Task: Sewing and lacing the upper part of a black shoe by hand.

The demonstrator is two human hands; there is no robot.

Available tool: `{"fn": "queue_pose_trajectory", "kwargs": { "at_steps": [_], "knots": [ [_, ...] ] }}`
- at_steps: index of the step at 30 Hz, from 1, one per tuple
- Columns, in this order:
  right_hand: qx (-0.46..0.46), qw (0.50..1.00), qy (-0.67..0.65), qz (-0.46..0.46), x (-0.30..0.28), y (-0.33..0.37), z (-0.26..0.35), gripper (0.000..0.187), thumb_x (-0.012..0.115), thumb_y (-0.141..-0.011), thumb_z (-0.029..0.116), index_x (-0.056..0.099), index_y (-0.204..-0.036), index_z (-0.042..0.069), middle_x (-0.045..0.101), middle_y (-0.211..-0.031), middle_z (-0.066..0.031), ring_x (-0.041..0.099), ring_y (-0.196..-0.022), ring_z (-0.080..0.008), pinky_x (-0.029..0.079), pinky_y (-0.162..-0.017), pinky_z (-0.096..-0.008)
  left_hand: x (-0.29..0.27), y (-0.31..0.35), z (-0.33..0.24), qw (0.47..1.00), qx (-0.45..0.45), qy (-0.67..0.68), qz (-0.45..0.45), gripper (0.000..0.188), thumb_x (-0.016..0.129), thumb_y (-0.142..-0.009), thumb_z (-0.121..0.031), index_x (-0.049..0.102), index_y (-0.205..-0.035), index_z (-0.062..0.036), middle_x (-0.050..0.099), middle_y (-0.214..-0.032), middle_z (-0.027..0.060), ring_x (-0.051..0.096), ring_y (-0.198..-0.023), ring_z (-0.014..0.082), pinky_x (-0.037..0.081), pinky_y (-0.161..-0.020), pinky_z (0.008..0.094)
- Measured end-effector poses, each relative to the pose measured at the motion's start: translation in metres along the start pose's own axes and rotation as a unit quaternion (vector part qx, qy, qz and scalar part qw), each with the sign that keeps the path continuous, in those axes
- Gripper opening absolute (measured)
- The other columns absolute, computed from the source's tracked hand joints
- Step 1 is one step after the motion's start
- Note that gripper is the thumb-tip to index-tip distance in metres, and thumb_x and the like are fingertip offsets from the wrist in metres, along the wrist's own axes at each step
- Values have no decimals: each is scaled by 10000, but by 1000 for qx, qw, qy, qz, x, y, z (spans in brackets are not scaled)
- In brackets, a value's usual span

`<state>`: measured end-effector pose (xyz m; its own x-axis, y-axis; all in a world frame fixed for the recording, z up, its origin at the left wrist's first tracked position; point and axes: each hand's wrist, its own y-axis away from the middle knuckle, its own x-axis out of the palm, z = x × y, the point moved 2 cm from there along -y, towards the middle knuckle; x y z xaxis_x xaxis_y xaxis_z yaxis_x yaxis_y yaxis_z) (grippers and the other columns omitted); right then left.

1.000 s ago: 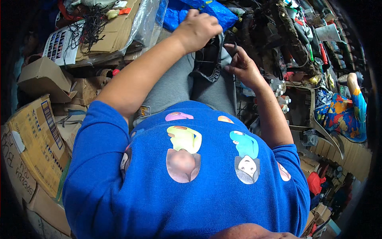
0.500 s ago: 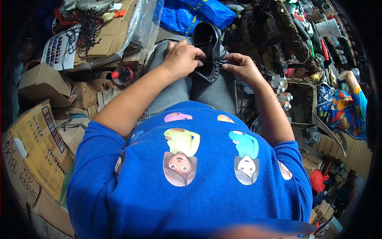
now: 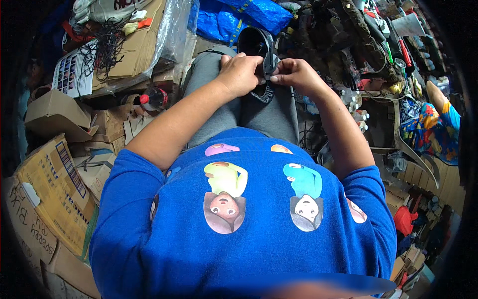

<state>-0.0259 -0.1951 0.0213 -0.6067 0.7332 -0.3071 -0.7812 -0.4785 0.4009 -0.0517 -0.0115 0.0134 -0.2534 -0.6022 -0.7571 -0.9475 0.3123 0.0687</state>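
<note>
A black shoe upper [image 3: 270,62] with a gathered, puckered lower end lies over my grey-trousered thighs, beyond my shirt. My left hand [image 3: 240,74] is closed on its left side, fingertips reaching into the opening. On the other side, my right hand [image 3: 297,77] pinches the edge, thumb pressed against the fingers. The fingertips of both hands almost meet at the middle of the upper. Anything small between them is too fine or hidden to make out.
To the left are a cola bottle with a red cap [image 3: 153,97], an open cardboard box [image 3: 60,115] and stacked flat cardboard [image 3: 142,45]. A blue plastic bag [image 3: 244,20] lies ahead. Bottles, tools and clutter fill the right, with another person's colourful clothing [image 3: 432,127] at the far right.
My hands have come closer together on the shoe upper, covering more of its middle. A thin pale sliver seen at my right fingertips before no longer shows. The view has shifted slightly.
</note>
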Motion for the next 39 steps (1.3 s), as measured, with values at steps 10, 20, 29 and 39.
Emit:
{"fn": "queue_pose_trajectory", "kwargs": {
  "at_steps": [10, 20, 29, 39],
  "knots": [
    [6, 998, -19, 54, -15, -6, 5, 139, 753, -727, 95, 619, -739, 61, 592, -686, 39, 528, -671, -50, 432, -663, -212, -23, 10, -1, 992, 103, -67, -14, 49, 625, -718, -143, 666, -745, -147, 626, -758, 43, 508, -903, 246, 300, -796, 426],
    [6, 999, -49, -1, -15, 25, -23, 187, 710, -797, 144, 635, -922, 27, 622, -845, 12, 556, -799, -65, 439, -747, -219, -18, 13, -1, 998, 32, -35, 36, 114, 557, -805, -167, 612, -877, -99, 649, -859, 133, 598, -897, 336, 377, -783, 480],
    [-152, 962, 176, -141, -35, 29, 4, 199, 645, -836, 181, 587, -912, 6, 526, -867, -57, 556, -760, -154, 440, -716, -274, -5, 7, -4, 997, 61, -42, 39, 177, 503, -822, -150, 624, -948, -125, 649, -816, 152, 609, -870, 343, 361, -787, 481],
    [-299, 797, 498, -167, -24, 26, 39, 96, 605, -768, 191, 608, -840, 128, 593, -872, -44, 576, -902, -247, 406, -824, -386, -3, 8, 0, 997, 51, -55, 35, 182, 509, -814, -160, 642, -937, -151, 651, -807, 140, 610, -848, 329, 345, -792, 468]
  ]
}}
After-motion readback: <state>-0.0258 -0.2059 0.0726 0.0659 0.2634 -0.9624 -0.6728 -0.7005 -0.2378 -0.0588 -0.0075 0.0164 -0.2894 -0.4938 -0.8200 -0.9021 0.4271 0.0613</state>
